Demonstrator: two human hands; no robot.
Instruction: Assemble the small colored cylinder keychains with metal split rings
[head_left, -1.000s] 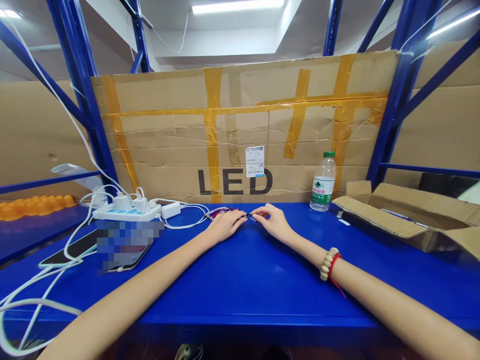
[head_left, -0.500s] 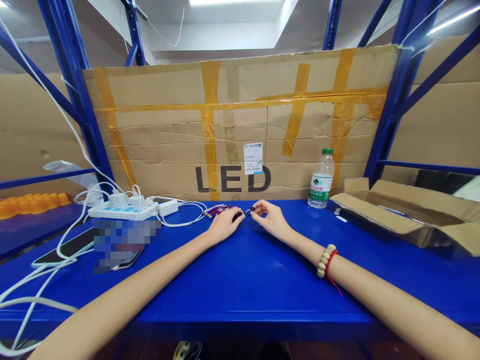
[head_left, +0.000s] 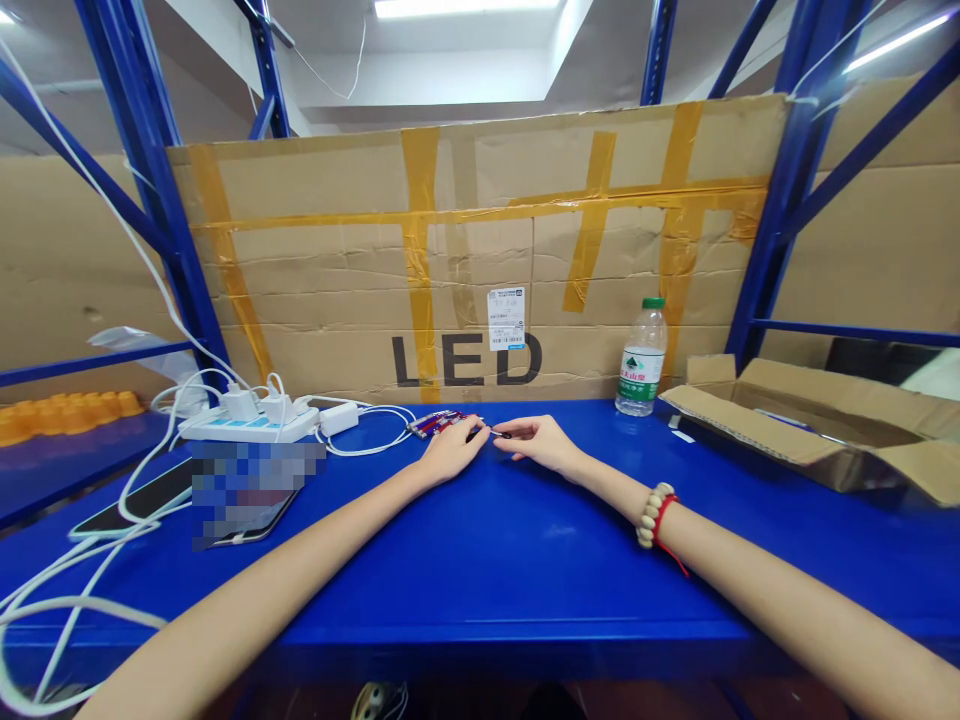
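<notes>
Lower than before, my right hand (head_left: 546, 443) is pinching a small dark piece (head_left: 504, 435); my left hand (head_left: 451, 451) is gripping a black part (head_left: 473, 434) beside the pens (head_left: 433, 424).

Two bare forearms (head_left: 277, 585) stretch forward and slant inward.
From here, the left hand (head_left: 452, 450) lies low, back upward, fingers curled; close beside it, the right hand (head_left: 546, 443) pinches with thumb and fingertips.
</notes>
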